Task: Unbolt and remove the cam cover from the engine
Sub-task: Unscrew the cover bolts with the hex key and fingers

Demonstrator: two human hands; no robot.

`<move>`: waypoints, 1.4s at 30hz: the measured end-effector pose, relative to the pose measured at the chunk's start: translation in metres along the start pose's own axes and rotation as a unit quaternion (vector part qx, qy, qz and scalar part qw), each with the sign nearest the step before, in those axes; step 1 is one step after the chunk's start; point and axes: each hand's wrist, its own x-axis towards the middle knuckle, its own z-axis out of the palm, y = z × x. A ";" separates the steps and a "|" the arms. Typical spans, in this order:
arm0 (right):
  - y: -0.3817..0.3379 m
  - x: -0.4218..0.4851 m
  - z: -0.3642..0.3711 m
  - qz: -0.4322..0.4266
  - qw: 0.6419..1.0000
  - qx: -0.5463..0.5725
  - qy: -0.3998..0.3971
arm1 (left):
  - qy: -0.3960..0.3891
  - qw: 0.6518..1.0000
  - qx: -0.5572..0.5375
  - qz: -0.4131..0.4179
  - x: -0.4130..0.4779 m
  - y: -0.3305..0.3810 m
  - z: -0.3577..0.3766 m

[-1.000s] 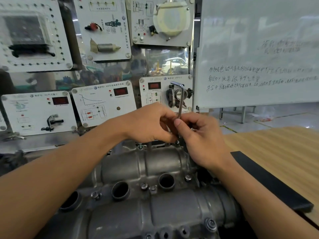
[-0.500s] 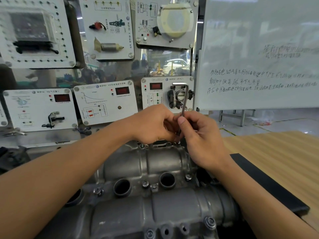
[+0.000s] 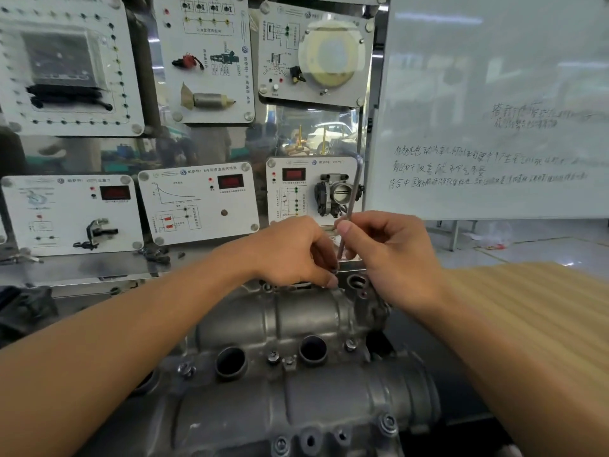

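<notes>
A grey cast-metal cam cover (image 3: 296, 328) lies across the engine in front of me, with round plug wells and several bolt heads along its ridges. An L-shaped hex key (image 3: 352, 199) stands nearly upright over the cover's far right corner. My right hand (image 3: 392, 255) pinches its shaft between thumb and fingers. My left hand (image 3: 296, 252) has its fingers curled round the key's lower end, right at the cover's back edge. The key's tip and the bolt beneath it are hidden by my left fingers.
White training panels (image 3: 197, 202) with gauges and a throttle body (image 3: 336, 196) stand close behind the engine. A whiteboard (image 3: 494, 110) fills the upper right. A wooden table top (image 3: 527, 291) and a black mat (image 3: 428, 351) lie to the right of the engine.
The key's bent top arm has swung round while both hands stayed at the far right corner. The view has shifted slightly downward.
</notes>
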 end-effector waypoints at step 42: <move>-0.005 -0.097 -0.030 0.018 0.985 0.116 -0.128 | 0.032 0.854 -0.513 0.085 -0.047 0.073 0.049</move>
